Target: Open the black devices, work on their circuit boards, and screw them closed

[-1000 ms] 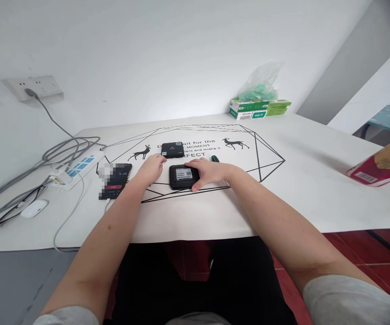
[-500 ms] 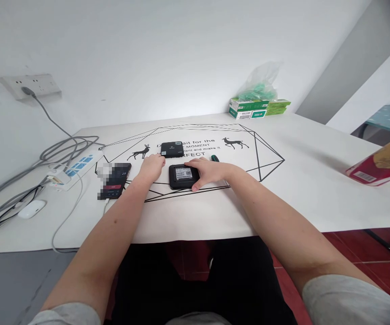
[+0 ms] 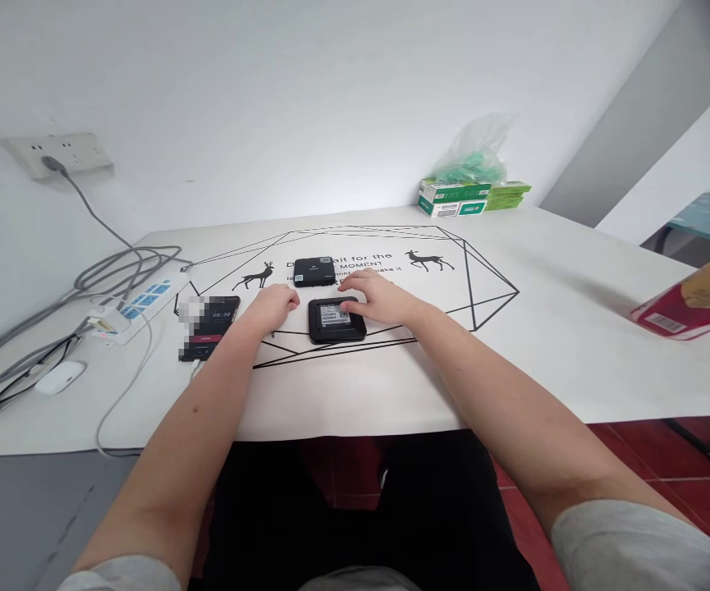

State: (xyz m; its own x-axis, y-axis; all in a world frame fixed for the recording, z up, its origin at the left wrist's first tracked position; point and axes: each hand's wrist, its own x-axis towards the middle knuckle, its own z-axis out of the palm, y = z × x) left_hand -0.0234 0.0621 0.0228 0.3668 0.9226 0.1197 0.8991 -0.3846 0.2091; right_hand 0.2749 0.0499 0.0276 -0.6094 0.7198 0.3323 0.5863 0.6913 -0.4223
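A black square device [image 3: 333, 327] with a white label on top lies on the white table [image 3: 355, 386] in front of me. My right hand [image 3: 377, 299] rests over its far right corner, fingers stretched out to the left and touching its top. My left hand [image 3: 273, 307] lies on the table just left of the device, knuckles up and fingers curled under; whatever is in them is hidden. A second black device [image 3: 314, 271] sits a little farther back, between my two hands.
A phone [image 3: 210, 326] with a lit screen lies left of my left hand. Farther left are a power strip [image 3: 143, 300] with grey cables and a white mouse [image 3: 59, 377]. Green boxes [image 3: 471, 198] under a plastic bag stand at the back. A red package [image 3: 693, 297] lies at the right.
My right hand has let go of the near device's right side and moved back onto its far corner, covering the green-handled tool that showed behind it. My left hand has barely shifted.
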